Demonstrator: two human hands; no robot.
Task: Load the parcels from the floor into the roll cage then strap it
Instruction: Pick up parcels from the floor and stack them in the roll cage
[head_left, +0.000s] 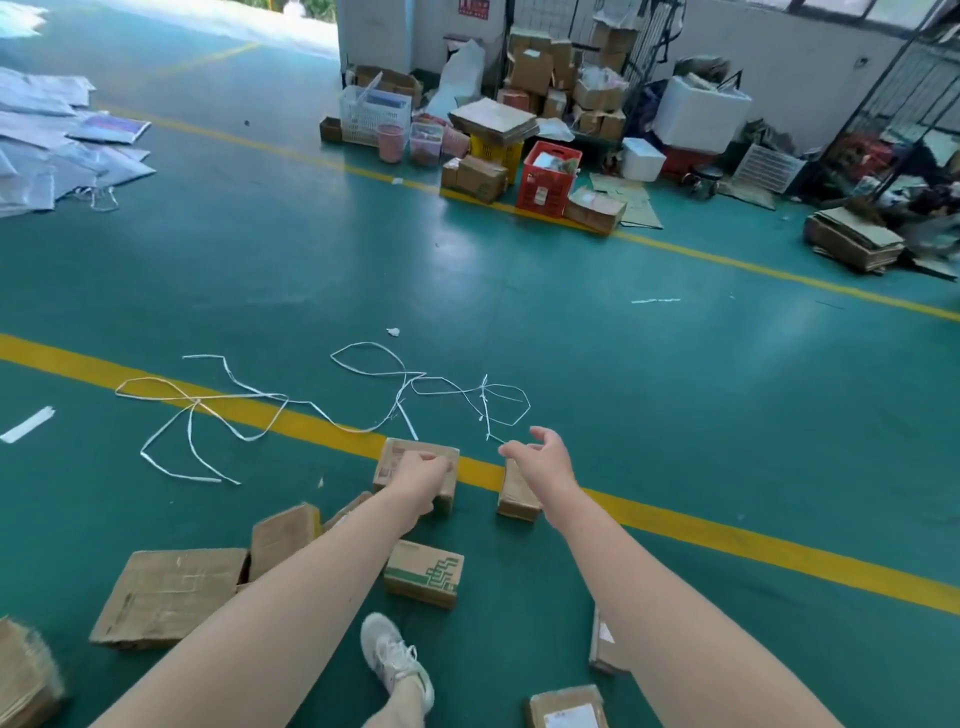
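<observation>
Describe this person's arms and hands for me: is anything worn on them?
Both arms are bare to the frame's edge, with no sleeves showing. The left hand and right hand wear no gloves, and no watch, bracelet or ring shows. Lower down, one foot wears a white lace-up sneaker.

Brown cardboard parcels (171, 592) lie scattered on the green floor (623, 364), two across the yellow line (727, 540)
</observation>
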